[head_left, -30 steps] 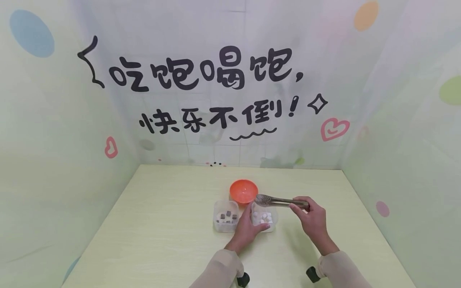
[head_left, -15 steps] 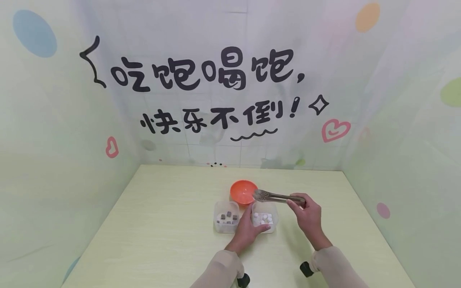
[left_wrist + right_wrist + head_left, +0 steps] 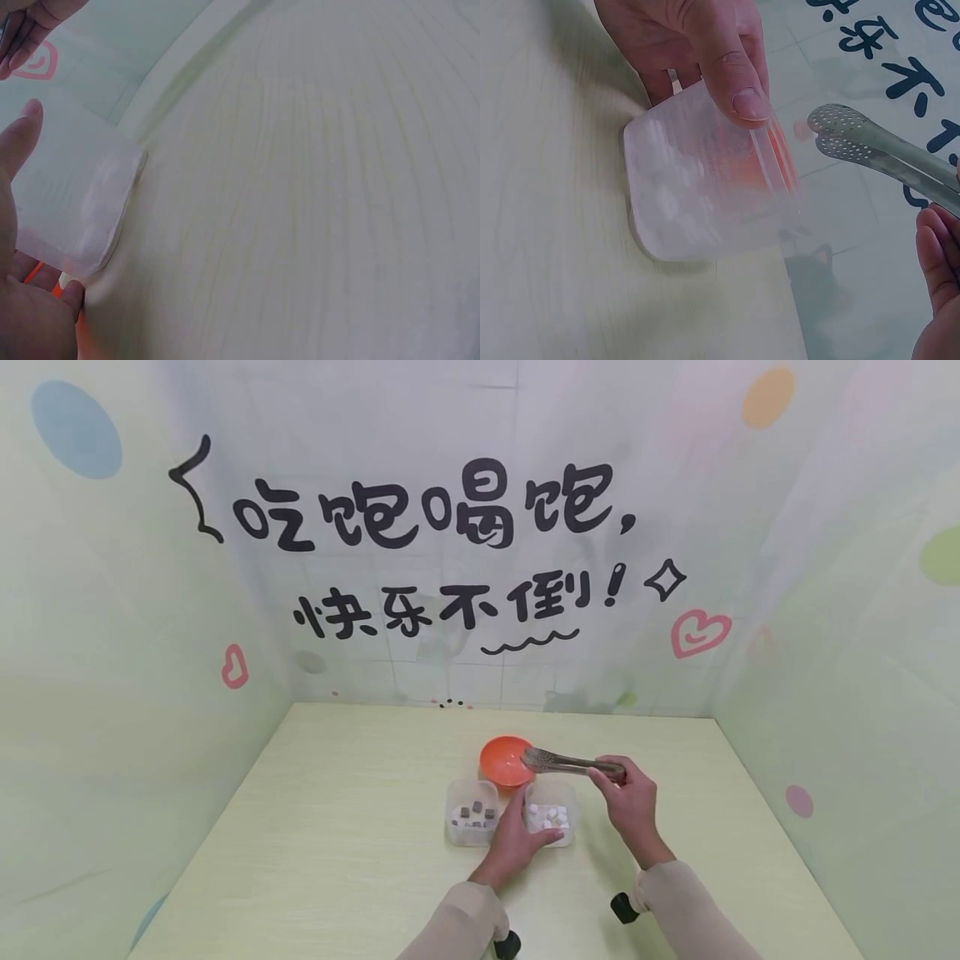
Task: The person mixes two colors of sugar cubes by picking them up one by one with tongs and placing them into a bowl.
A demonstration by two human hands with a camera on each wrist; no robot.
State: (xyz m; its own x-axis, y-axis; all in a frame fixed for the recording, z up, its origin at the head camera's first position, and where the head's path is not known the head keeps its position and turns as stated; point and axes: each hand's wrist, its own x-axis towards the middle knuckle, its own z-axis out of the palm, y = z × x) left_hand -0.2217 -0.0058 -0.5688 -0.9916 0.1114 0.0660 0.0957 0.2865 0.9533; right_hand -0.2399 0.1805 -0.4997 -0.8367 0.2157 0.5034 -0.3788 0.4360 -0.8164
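Note:
In the head view my left hand (image 3: 516, 839) grips a clear plastic container (image 3: 552, 791), its thumb on the near side and its fingers on the left side. Several white pieces (image 3: 557, 815) lie in that container. My right hand (image 3: 632, 797) holds metal tongs (image 3: 566, 764) with perforated tips, level above the container. The tips are over the right edge of an orange bowl (image 3: 498, 762), close together in the right wrist view. Whether anything is pinched in them I cannot tell. Inside the bowl I make out only a small bright spot.
A second clear container (image 3: 471, 837) with several dark cubes (image 3: 477, 807) stands left of my left hand. Everything sits on a pale wooden table (image 3: 337, 810). A printed curtain (image 3: 450, 410) with black lettering closes off the back and sides.
My right hand has moved left with the tongs, and their tips have come from the bowl's right rim to further over it. The left hand has stayed on the container.

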